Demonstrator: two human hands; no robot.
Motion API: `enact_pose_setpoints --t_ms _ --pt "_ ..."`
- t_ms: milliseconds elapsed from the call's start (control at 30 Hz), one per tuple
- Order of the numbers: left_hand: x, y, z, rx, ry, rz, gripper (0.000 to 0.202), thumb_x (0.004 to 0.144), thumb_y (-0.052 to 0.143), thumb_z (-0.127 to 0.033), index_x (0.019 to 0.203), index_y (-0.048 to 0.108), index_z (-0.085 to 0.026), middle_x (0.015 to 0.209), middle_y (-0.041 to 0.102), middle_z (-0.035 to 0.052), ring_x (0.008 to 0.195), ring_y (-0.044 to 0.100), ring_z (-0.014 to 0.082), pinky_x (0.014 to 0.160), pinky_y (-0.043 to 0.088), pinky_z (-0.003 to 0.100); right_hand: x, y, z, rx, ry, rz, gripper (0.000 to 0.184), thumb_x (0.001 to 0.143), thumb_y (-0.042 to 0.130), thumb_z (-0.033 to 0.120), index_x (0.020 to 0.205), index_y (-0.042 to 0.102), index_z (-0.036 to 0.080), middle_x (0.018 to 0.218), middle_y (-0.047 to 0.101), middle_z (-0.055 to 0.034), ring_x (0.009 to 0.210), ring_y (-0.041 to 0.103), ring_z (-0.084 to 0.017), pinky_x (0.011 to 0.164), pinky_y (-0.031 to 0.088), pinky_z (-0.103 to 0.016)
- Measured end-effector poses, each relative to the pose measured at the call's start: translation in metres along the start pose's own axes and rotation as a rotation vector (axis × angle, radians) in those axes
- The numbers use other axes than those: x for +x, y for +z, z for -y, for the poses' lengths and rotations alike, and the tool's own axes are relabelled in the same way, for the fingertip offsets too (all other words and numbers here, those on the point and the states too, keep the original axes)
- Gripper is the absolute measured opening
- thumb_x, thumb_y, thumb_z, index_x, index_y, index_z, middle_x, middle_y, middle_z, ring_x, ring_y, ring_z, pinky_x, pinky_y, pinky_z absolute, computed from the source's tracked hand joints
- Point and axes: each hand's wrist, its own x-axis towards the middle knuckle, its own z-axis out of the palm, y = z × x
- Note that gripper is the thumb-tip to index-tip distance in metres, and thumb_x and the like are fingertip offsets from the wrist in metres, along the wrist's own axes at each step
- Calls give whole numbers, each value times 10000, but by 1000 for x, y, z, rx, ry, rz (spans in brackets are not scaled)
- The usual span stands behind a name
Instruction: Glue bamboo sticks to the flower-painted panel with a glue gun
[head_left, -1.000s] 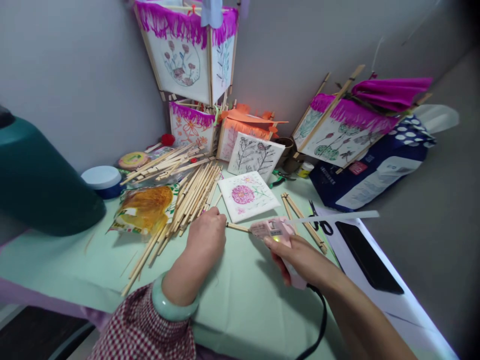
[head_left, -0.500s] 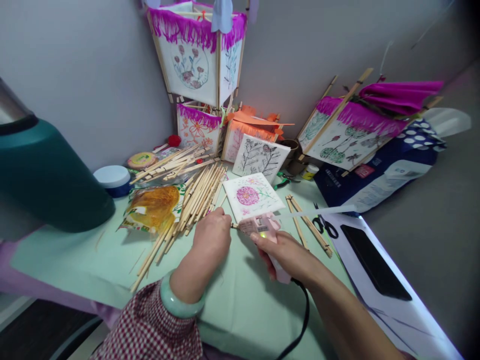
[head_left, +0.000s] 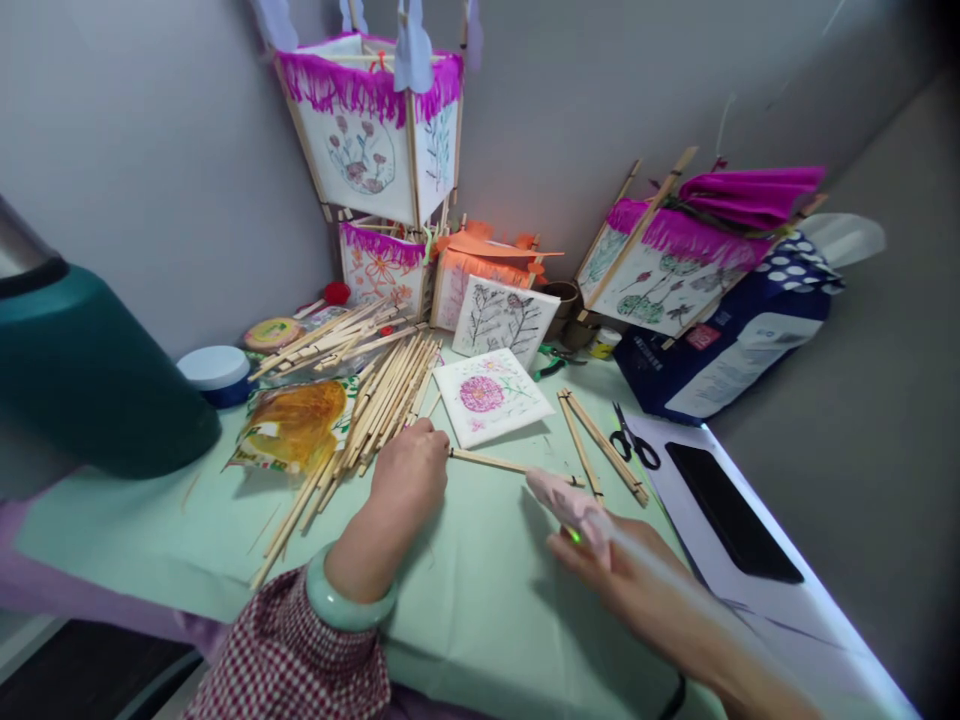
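My left hand (head_left: 409, 474) rests on the green table cover (head_left: 487, 600), fingers closed on the near end of a thin wooden stick (head_left: 501, 462) that lies flat and points right. My right hand (head_left: 616, 566) grips a pink hot glue gun (head_left: 570, 505), blurred by motion, its tip close to the stick's far end. A black cord (head_left: 679, 692) trails from the gun toward me. A white flower-printed square panel (head_left: 491, 395) lies just beyond the stick.
A pile of wooden sticks (head_left: 379, 385) and a yellow packet (head_left: 292, 420) lie left. Paper lanterns (head_left: 375, 140) with magenta fringe stand at the back. Scissors (head_left: 630, 440), a few loose sticks (head_left: 600, 445), a blue bag (head_left: 735, 330) and a white device (head_left: 735, 510) are right. A teal container (head_left: 82, 370) stands far left.
My right hand has pulled the glue gun back toward me and to the right, off the stick's left end. The stick now shows along its full length. My left hand stays put.
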Motion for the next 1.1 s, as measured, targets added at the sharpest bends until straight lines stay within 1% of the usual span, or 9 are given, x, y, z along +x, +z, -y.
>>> enact_pose_setpoints --t_ms 167,267,400,500,633,800,867,967,1100 --pt "-1 -9 -5 -47 -26 -8 260 935 494 -228 987 741 -165 1008 695 102 930 661 251 773 467 342 -18 26 5 -264 -70 -55 112 874 523 297 923 557 203 881 636 -86 713 620 -247 624 434 -359" --pt "3 -18 -10 -80 -40 -8 267 921 517 -219 1081 719 -153 1063 699 118 997 652 269 842 466 353 -19 33 5 -287 -78 -38 165 844 580 261 988 596 183 988 624 -124 829 626 -285 701 468 -401" --pt "16 -27 -15 -106 -55 17 282 905 521 -218 1100 711 -141 1045 724 142 1009 660 289 866 466 368 -9 6 -10 -115 -166 58 299 791 712 390 1034 655 226 988 658 -81 848 633 -260 714 472 -355" --pt "29 -25 -17 -98 -96 17 285 892 520 -205 1085 704 -104 1008 734 193 989 674 319 839 474 389 25 -25 -24 69 -139 -22 229 896 588 431 997 692 253 927 699 -46 779 642 -201 656 451 -290" --pt "43 -17 -17 -121 -151 22 292 871 550 -199 1088 688 -61 1017 724 251 1000 674 346 828 474 400 100 -42 -32 -21 92 -401 248 908 554 353 1007 694 173 1065 705 -133 955 638 -263 720 419 -307" --pt "52 -9 -13 -243 -192 2 378 837 580 -176 1182 648 -38 1005 737 221 973 681 309 812 468 359 158 -33 -36 17 108 -366 251 843 583 311 641 660 182 711 685 -96 708 619 -233 578 339 -289" --pt "53 -7 -10 -325 -203 -7 413 814 583 -161 1205 637 -39 951 749 180 887 696 270 751 473 323 160 -30 -40 62 76 -354 255 810 582 268 568 608 192 625 641 -55 638 586 -202 552 321 -278" --pt "52 -5 -6 -481 -198 -18 432 793 569 -179 1201 642 -59 830 749 101 690 682 204 622 463 279 146 -29 -48 150 18 -380 207 831 525 290 669 616 198 658 635 -19 625 573 -174 554 348 -261" --pt "49 -3 -5 -678 -124 -29 320 793 544 -294 982 729 -113 747 722 53 557 612 157 525 432 258 113 -29 -60 212 -36 -429 251 850 492 384 702 597 210 702 620 -14 656 572 -176 592 382 -269"
